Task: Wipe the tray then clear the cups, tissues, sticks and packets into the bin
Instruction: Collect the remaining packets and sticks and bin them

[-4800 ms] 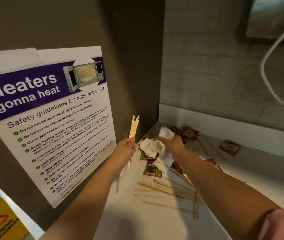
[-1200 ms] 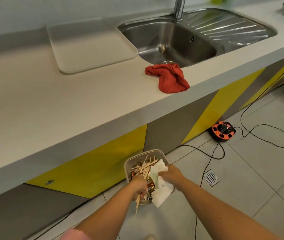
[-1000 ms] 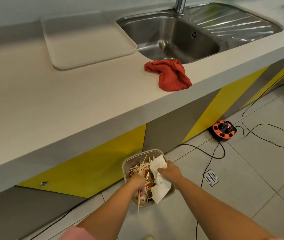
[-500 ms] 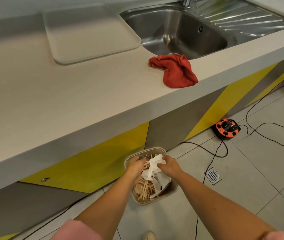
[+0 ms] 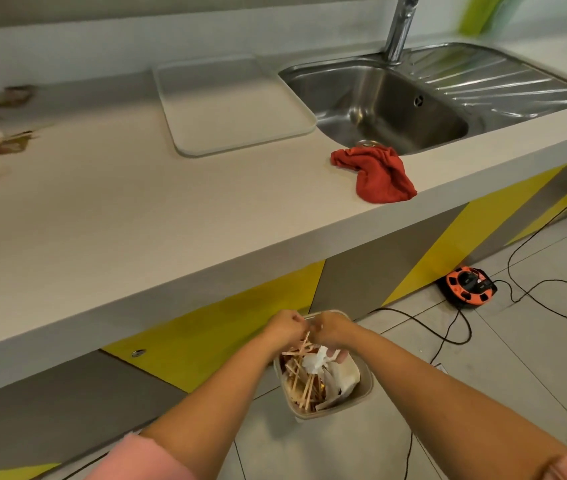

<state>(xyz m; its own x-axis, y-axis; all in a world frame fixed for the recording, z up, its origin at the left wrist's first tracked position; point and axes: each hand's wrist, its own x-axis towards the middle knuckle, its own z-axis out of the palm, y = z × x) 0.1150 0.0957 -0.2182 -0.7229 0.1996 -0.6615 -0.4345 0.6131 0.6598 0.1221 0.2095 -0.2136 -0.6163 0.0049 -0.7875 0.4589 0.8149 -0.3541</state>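
**Bin on the floor takes the sticks and tissues**

Bin (image 5: 365,393): both hands meet over its far rim. The left hand (image 5: 284,327) and right hand (image 5: 330,329) are loosely curled, fingertips nearly touching; whether either pinches anything, I cannot tell. Likely they are shedding the last scraps. Below lie thin wooden sticks (image 5: 301,379) and crumpled white tissues (image 5: 316,363). On the counter, the smooth pale tray (image 5: 230,102) sits bare; blurred packets (image 5: 1,143) wait far left.
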